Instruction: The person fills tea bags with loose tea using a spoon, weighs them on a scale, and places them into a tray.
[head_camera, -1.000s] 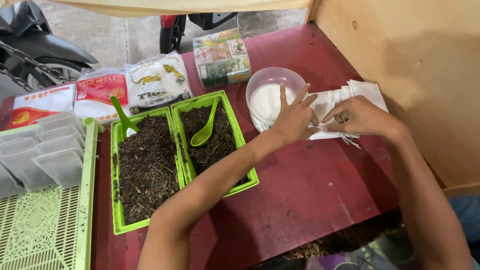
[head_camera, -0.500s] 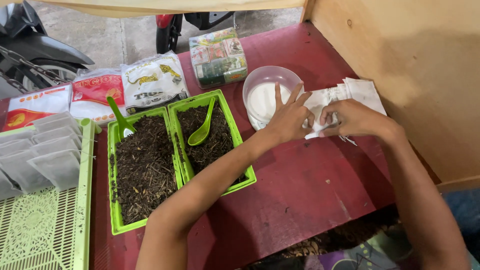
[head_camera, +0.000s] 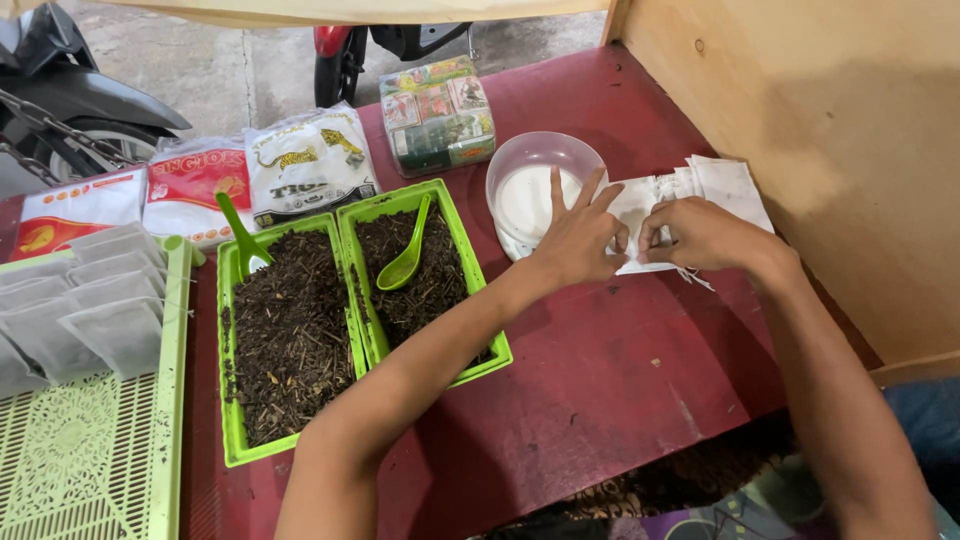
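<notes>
Both my hands work at a stack of small white paper pouches (head_camera: 700, 195) lying on the dark red table (head_camera: 620, 380) near the wooden wall. My left hand (head_camera: 575, 240) pinches the stack's left end with thumb and forefinger, other fingers spread over a clear plastic bowl (head_camera: 535, 185). My right hand (head_camera: 700, 235) pinches the pouches from the right side. Two green trays (head_camera: 360, 320) of dark dried leaves stand left of my arm, each with a green spoon (head_camera: 405, 260) in it.
Printed packets (head_camera: 300, 170) and a wrapped block of small boxes (head_camera: 437, 115) lie at the table's far edge. A light green lattice tray (head_camera: 80, 440) holding several filled pouches sits at the left. A wooden panel (head_camera: 830, 110) bounds the right. A motorbike stands behind.
The view shifted slightly. My hands stay at the pouch stack; my left fingers have spread a little wider over the bowl.
</notes>
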